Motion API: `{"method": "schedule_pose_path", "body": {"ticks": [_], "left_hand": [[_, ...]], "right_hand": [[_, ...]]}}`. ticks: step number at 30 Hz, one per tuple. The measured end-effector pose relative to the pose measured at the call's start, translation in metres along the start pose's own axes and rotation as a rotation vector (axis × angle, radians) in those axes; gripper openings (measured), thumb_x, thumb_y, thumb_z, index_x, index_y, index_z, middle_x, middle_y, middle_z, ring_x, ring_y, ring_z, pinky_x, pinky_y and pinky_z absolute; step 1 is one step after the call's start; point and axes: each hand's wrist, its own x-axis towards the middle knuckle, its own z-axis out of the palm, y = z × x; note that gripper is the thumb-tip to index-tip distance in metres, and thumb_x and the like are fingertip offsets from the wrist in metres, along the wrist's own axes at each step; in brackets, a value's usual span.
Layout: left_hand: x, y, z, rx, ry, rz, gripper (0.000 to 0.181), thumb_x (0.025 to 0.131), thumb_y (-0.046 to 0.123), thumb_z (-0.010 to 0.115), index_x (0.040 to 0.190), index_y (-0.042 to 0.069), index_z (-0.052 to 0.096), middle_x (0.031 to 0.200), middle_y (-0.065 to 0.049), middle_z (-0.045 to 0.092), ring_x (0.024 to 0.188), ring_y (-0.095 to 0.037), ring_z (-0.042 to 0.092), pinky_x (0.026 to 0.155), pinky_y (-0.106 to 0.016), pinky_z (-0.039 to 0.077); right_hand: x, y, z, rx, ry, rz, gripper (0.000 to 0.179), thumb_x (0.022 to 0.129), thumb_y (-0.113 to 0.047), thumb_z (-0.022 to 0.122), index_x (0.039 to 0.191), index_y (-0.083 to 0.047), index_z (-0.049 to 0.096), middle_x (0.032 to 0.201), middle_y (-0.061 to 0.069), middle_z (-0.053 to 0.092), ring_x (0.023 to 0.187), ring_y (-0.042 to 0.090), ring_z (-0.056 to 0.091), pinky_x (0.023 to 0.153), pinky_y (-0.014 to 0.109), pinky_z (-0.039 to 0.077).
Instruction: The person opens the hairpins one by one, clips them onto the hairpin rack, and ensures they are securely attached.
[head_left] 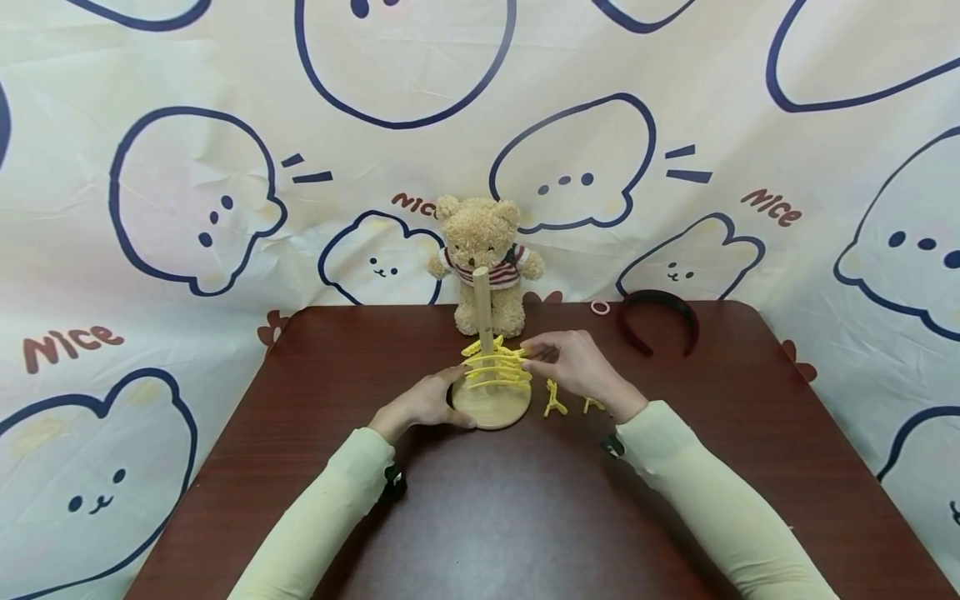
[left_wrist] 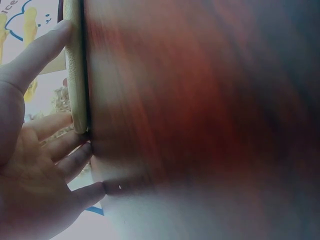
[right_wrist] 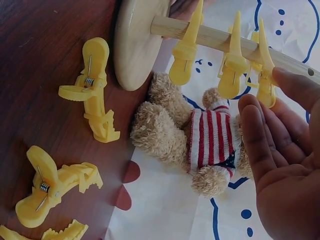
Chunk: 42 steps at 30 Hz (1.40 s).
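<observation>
A wooden stand with a round base and an upright post stands on the table. Several yellow hair clips are clamped across the post, and three show along it in the right wrist view. My left hand grips the base at its left edge, thumb over the rim and fingers against the far side. With thumb and fingers, my right hand pinches the handle end of the outermost hair clip, nearest the post's free end. Loose yellow hair clips lie beside the base, below my right hand.
A teddy bear in a striped shirt sits behind the stand at the table's back edge. Back right are a dark red headband and a small pink ring. A printed cloth hangs behind the brown table.
</observation>
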Motion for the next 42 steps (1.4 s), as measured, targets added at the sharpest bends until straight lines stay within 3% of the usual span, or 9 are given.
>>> {"method": "schedule_pose_path", "body": {"ticks": [11, 23, 32, 42], "left_hand": [[-0.002, 0.004, -0.002, -0.019, -0.008, -0.014, 0.100, 0.074, 0.040, 0.088, 0.155, 0.014, 0.036, 0.160, -0.014, 0.037, 0.145, -0.034, 0.038, 0.116, -0.049, 0.036], [0.000, 0.001, 0.000, -0.014, -0.017, -0.015, 0.102, 0.074, 0.042, 0.088, 0.157, 0.015, 0.034, 0.162, -0.012, 0.034, 0.146, -0.033, 0.037, 0.116, -0.048, 0.036], [0.000, 0.002, -0.002, -0.015, -0.015, 0.001, 0.100, 0.075, 0.042, 0.087, 0.156, 0.015, 0.036, 0.162, -0.013, 0.034, 0.147, -0.033, 0.035, 0.118, -0.049, 0.034], [0.001, 0.000, 0.001, -0.011, -0.014, -0.005, 0.101, 0.074, 0.043, 0.087, 0.156, 0.015, 0.036, 0.161, -0.013, 0.035, 0.146, -0.034, 0.037, 0.116, -0.049, 0.036]], "right_hand": [[0.001, 0.003, 0.000, 0.039, -0.034, 0.049, 0.029, 0.087, -0.029, 0.078, 0.115, -0.018, 0.073, 0.098, -0.003, 0.074, 0.087, 0.011, 0.068, 0.080, 0.034, 0.058], [-0.004, 0.011, -0.006, 0.069, -0.007, 0.055, 0.030, 0.089, -0.036, 0.076, 0.115, -0.021, 0.073, 0.101, -0.004, 0.075, 0.090, 0.012, 0.068, 0.079, 0.035, 0.057], [-0.020, 0.032, -0.020, 0.074, 0.026, 0.118, 0.029, 0.090, -0.036, 0.074, 0.113, -0.018, 0.074, 0.099, -0.002, 0.075, 0.085, 0.014, 0.067, 0.076, 0.033, 0.055], [-0.046, 0.055, -0.030, 0.005, 0.037, 0.156, 0.029, 0.090, -0.034, 0.075, 0.110, -0.012, 0.075, 0.094, 0.001, 0.074, 0.082, 0.016, 0.064, 0.068, 0.031, 0.053]]}}
